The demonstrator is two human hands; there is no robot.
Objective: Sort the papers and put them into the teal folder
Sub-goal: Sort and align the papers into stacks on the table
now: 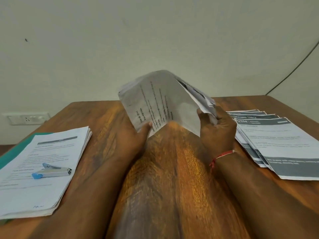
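A bent sheaf of printed papers (162,99) is held up above the middle of the wooden table (172,169). My left hand (136,133) grips its lower left edge, thumb on the front sheet. My right hand (215,130) grips the right side, fingers curled round the bunched sheets. The teal folder (15,149) lies at the left, mostly covered by a stack of white papers (43,169). A fanned pile of papers with grey headers (278,142) lies at the right.
A silver stapler with a blue end (53,170) rests on the left stack. A wall socket plate (25,118) sits low on the wall at left. A dark cable (293,69) runs down the wall at right. The table's far edge meets the wall.
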